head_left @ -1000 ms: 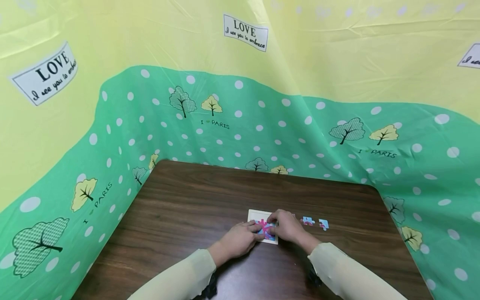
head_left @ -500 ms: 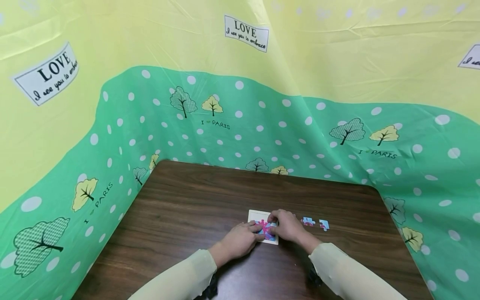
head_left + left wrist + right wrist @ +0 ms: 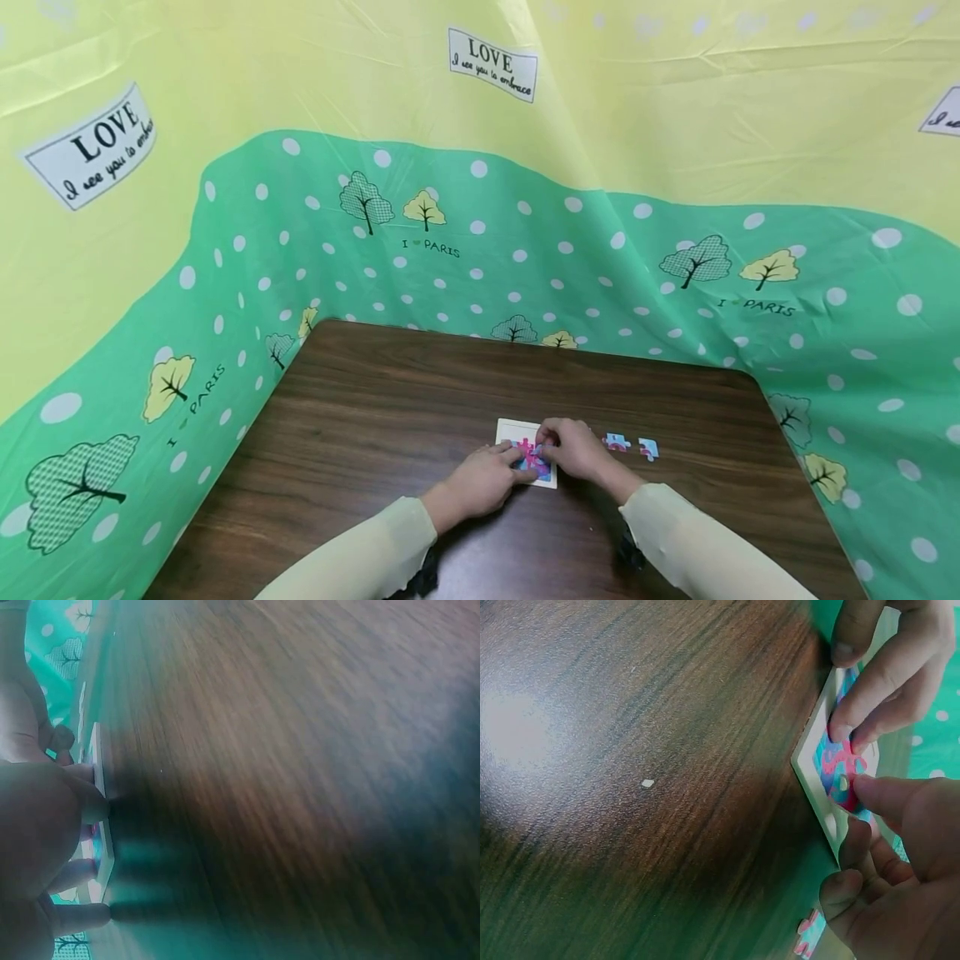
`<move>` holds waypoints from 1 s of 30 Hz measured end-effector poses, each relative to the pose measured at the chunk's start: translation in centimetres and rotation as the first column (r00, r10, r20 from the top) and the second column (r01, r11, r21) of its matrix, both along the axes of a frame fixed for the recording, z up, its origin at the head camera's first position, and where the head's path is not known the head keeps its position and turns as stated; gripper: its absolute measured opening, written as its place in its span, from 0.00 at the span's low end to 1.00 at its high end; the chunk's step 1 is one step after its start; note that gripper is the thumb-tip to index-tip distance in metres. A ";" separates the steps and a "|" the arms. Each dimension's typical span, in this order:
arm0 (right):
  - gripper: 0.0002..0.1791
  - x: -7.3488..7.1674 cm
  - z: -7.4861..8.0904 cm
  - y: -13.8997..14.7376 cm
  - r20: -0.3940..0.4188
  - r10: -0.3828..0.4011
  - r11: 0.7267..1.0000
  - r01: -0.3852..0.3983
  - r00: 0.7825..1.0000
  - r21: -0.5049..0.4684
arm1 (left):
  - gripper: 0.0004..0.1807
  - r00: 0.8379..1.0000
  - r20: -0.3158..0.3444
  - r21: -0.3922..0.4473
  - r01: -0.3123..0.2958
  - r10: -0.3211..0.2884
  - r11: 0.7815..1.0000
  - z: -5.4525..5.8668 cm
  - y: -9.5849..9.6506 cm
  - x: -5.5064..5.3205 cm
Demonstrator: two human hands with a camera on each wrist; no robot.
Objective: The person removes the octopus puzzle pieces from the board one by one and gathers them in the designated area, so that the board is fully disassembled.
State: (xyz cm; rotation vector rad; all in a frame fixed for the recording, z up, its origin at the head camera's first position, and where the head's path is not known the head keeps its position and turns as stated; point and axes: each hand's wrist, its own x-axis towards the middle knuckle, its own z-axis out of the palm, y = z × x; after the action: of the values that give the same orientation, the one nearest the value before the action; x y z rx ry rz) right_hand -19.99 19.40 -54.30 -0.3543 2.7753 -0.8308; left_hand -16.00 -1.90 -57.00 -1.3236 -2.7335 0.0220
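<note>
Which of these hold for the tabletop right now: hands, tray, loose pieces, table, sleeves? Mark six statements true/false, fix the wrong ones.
1. The left hand has fingers resting on the puzzle tray. True.
2. Two loose puzzle pieces lie on the table, to the right of the right hand. True.
3. Those two loose puzzle pieces touch each other. False: a gap shows between them in the head view.
4. The puzzle tray is completely filled. False: its far part shows bare, pale surface.
5. The table is plain white. False: it is dark brown with wood grain.
6. The left sleeve and the right sleeve are both pale. True.
</note>
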 end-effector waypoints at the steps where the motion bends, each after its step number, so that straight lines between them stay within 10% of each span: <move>1: 0.07 0.0 0.1 0.0 0.002 0.001 1.000 -0.001 1.000 -0.005 | 0.26 1.000 -0.003 -0.001 0.002 -0.002 1.000 0.0 0.0 0.0; 30: 0.05 1.5 1.3 7.1 0.021 -0.107 0.989 0.109 0.994 -0.099 | 0.25 0.999 0.032 -0.016 -0.018 0.019 1.000 0.5 0.3 0.4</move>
State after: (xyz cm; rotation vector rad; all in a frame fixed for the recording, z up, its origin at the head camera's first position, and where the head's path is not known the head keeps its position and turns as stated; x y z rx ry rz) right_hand -18.52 26.49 -52.96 -0.2145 2.7660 -0.9957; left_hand -15.65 -1.56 -56.50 -1.3138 -2.7780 0.0239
